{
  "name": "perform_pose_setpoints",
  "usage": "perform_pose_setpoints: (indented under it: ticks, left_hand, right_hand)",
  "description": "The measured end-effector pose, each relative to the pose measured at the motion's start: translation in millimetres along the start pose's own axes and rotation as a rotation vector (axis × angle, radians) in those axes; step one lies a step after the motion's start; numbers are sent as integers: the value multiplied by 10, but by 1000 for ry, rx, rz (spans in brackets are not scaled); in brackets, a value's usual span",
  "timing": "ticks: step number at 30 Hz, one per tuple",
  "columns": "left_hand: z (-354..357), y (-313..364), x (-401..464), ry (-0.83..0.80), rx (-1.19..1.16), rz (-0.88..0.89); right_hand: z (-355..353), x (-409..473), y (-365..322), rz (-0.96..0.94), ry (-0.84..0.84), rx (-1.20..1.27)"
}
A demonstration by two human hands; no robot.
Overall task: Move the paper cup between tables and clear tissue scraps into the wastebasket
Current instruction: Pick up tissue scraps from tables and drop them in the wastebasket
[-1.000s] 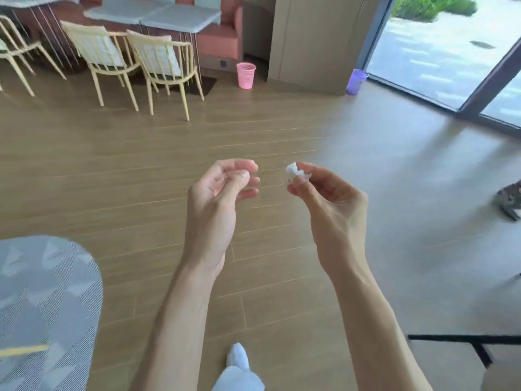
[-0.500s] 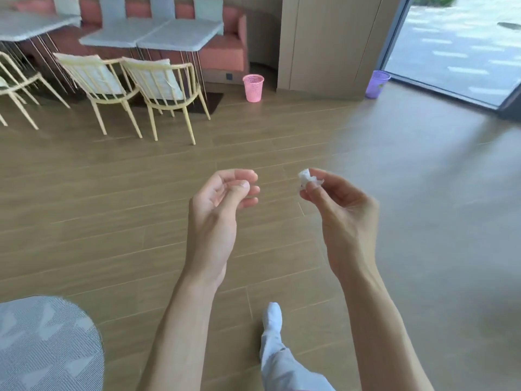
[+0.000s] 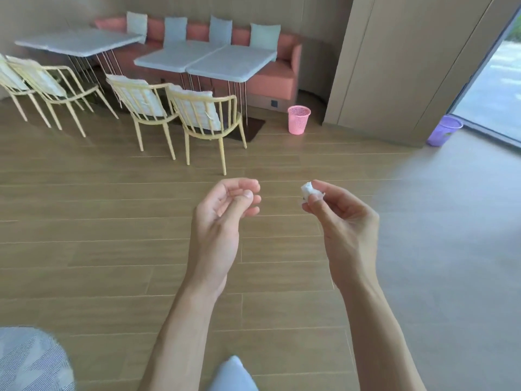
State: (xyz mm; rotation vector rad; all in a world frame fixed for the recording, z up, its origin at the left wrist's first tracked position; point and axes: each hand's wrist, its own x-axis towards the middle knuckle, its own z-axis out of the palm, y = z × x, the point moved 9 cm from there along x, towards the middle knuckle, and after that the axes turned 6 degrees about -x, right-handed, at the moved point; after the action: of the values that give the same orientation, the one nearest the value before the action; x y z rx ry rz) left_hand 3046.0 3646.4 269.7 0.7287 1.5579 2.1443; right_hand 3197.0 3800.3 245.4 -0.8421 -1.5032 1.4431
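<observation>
My right hand (image 3: 342,218) is raised over the wooden floor and pinches a small crumpled white tissue scrap (image 3: 308,189) between thumb and fingertips. My left hand (image 3: 225,213) hovers beside it, fingers curled with the thumb against them; nothing shows in it. A pink mesh wastebasket (image 3: 298,119) stands on the floor ahead, by the end of the salmon bench. A purple wastebasket (image 3: 444,134) sits further right near the glass door. No paper cup is visible.
Cream chairs (image 3: 203,119) and grey-topped tables (image 3: 208,60) stand ahead on the left. A wooden wall panel (image 3: 394,66) rises right of the pink basket. A grey patterned rug (image 3: 31,362) lies at bottom left. My trouser leg (image 3: 234,373) shows at the bottom.
The view has lifted and closed in on the tables and pink wastebasket. Both hands keep the same pose, the right still pinching the tissue scrap. The rug has slid toward the lower-left corner.
</observation>
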Motion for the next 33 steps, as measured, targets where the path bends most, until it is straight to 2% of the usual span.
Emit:
perform_pose_setpoints:
  ticks: [7, 14, 20, 27, 33]
  left_hand:
    - [297, -728, 1581, 15, -30, -50]
    - [1161, -1131, 3576, -136, -72, -65]
    - [1754, -1493, 4767, -209, -32, -106]
    - [2375, -2252, 6128, -175, 26, -148]
    - [3140, -2684, 7489, -101, 29, -123]
  right_hand:
    - [305, 1521, 569, 57, 11, -62]
    - [611, 3444, 569, 25, 20, -113]
    - [610, 4705, 758, 41, 99, -63]
    - [420, 6369, 1240, 34, 145, -33]
    - [442, 8195, 1361, 17, 53, -51]
